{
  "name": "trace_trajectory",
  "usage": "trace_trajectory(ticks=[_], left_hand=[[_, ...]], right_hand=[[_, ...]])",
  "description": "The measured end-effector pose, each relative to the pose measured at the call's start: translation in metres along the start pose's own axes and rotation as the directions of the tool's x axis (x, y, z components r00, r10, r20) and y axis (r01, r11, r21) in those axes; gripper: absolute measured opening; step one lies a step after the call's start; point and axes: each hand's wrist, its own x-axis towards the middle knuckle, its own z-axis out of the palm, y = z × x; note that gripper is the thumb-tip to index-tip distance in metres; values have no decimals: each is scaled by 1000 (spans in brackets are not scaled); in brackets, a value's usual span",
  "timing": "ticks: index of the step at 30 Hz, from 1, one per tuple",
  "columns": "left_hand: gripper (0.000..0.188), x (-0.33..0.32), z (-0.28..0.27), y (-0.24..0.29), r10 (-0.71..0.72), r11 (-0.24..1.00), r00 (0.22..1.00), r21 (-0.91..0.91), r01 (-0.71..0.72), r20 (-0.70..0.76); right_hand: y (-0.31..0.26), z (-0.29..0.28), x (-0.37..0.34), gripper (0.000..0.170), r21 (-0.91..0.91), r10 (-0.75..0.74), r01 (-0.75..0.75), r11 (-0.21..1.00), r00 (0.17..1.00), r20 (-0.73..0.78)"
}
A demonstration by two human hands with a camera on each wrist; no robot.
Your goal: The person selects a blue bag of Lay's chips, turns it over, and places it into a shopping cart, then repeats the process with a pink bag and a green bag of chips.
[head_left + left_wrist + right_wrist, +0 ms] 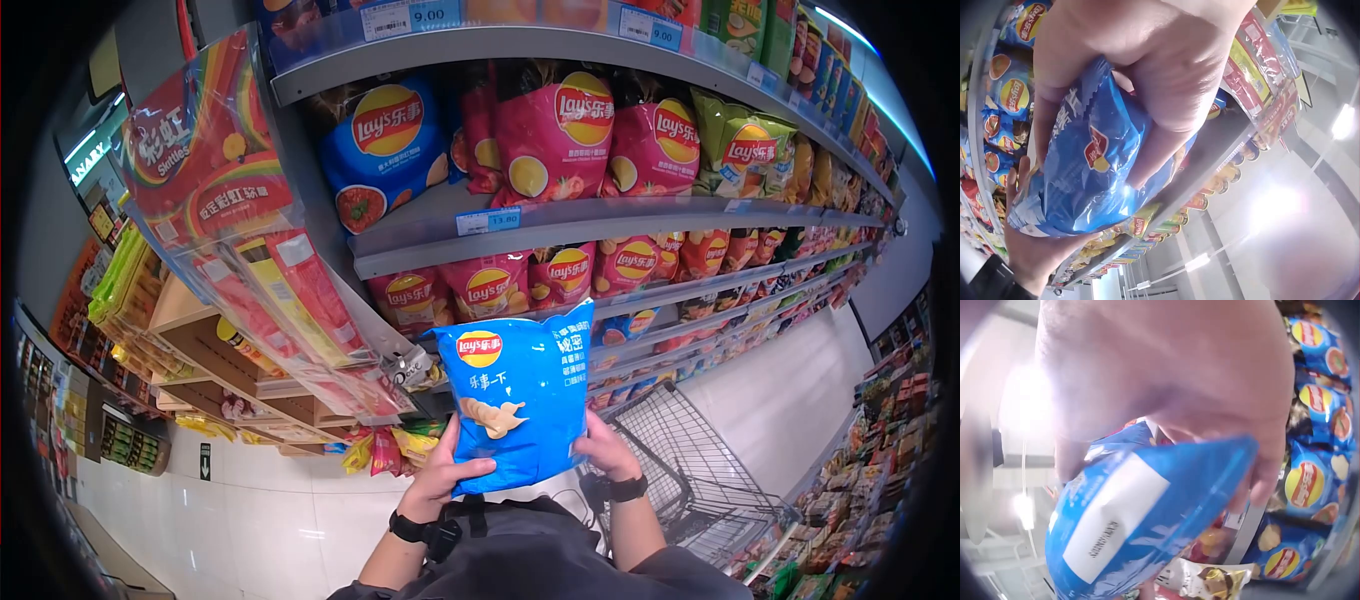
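Note:
A blue bag of Lay's potato chips (520,400) is held up in front of the body, its printed face toward the head camera. My left hand (440,472) grips the lower left corner, thumb lying across the front. On the other side my right hand (608,450) holds the lower right edge, its fingers mostly hidden behind the bag. The left wrist view shows the left thumb and fingers (1154,150) on either side of the bag's end. A white printed label (1116,519) shows on the bag in the right wrist view.
Shelves of chip bags (555,140) rise ahead, with price tags (488,221) along their edges. Hanging Skittles packets (205,150) cover the shelf end at left. A wire shopping cart (690,470) stands at right, and more packaged goods (850,510) line the far right.

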Motion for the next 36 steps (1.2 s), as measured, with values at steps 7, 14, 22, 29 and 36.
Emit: trace_trajectory(ticks=[7, 14, 22, 29, 36], left_hand=[[107, 7, -5, -1, 79, 996, 995, 50, -76, -58], [98, -6, 1, 18, 450, 480, 886, 867, -133, -112], [107, -1, 17, 13, 236, 685, 969, 719, -117, -68], [96, 0, -16, -27, 230, 930, 970, 311, -195, -80], [90, -11, -27, -21, 135, 986, 982, -81, -146, -130]], right_hand=[[4, 1, 2, 52, 296, 164, -166, 941, 986, 32], [-1, 12, 11, 34, 200, 150, -103, 974, 960, -236], [-18, 30, 11, 59, 145, 27, -7, 989, 990, -138], [-28, 31, 6, 64, 426, 7, -91, 900, 981, 193], [1, 12, 26, 41, 43, -34, 45, 998, 973, -230]])
